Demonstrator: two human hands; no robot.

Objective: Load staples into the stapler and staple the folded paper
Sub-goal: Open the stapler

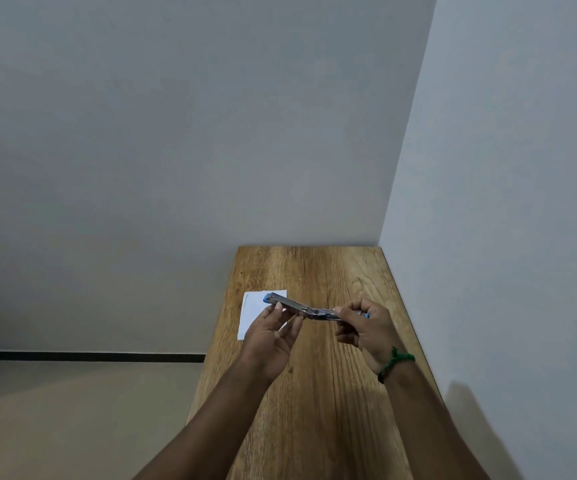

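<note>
While left hand [273, 336] and right hand [366, 329] are each pinching an arm, the stapler [293, 303] is looking light, stiff, loose-hinged.

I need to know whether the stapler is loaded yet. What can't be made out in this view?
- Staples in the open stapler: head view, the channel is too small to tell whether it is loaded.
- The stapler's base end: head view, mostly covered by the right hand.
- The paper: head view, its near right part is hidden behind the left hand and the stapler; no fold can be seen.
</note>
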